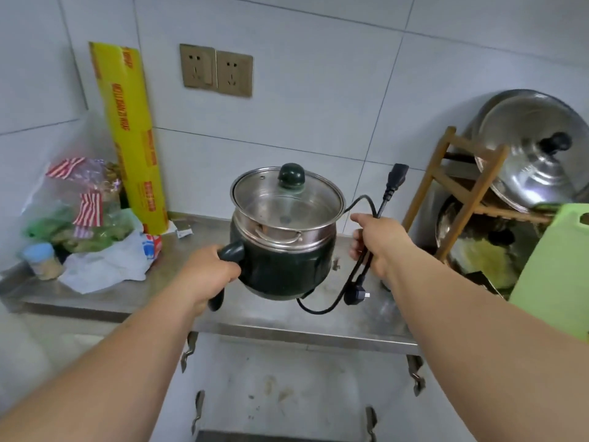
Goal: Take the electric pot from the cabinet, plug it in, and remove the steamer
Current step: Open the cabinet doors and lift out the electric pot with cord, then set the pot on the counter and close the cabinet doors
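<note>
Right now the dark green electric pot [283,263] hangs in the air just above the stainless steel counter [105,298], tilted a little, not yet set down. The left hand [207,275] is closed around the pot's black side handle [231,250]. The right hand [379,240] is clenched on the loose black power cord [350,282], with the appliance connector [395,178] sticking up above the fist and the wall plug [355,295] dangling below. The shiny metal steamer insert [287,232] sits in the pot's mouth under the glass lid with a dark knob [288,194].

My judgement: the step in hand is setting the pot down. Level it first so the lid does not slide, and land it on the bare steel ahead, clear of the plastic bags [89,237] at left and the wooden rack [459,193] at right. Keep it near the 2 bronze wall sockets [216,70], so the cord reaches without strain.
</note>
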Tool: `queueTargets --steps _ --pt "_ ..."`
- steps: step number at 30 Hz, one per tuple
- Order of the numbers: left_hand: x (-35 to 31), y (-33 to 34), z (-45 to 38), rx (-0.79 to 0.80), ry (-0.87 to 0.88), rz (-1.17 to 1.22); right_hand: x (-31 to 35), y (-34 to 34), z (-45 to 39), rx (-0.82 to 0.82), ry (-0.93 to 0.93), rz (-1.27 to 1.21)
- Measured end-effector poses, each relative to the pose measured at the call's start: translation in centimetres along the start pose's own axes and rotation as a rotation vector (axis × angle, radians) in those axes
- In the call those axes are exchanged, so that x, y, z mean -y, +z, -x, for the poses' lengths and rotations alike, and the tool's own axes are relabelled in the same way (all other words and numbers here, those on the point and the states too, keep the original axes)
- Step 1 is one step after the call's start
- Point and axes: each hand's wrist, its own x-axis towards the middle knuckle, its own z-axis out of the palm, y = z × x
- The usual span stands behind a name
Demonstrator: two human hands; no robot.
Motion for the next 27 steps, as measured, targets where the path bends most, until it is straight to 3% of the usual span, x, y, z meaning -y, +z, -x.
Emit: queueTargets --steps 3,8,21,27 --pt "1.2 -0.3 -4.2 -0.025 -0.071 -0.010 -0.7 2.2 -3.2 -0.134 0.013 -0.027" --pt "3.7 0.8 -9.1 -0.113 -0.157 0.060 -2.3 4.0 -6.9 -0.212 -0.012 -0.072" --pt "4.9 6.6 -13.3 -0.317 -0.261 0.139 -6.4 2.1 -16.4 -0.138 0.130 -0.177" --pt "4.7 8.6 -13.1 -0.406 -0.278 0.145 -9.5 -0.5 -20.0 -0.181 0.238 -0.144"
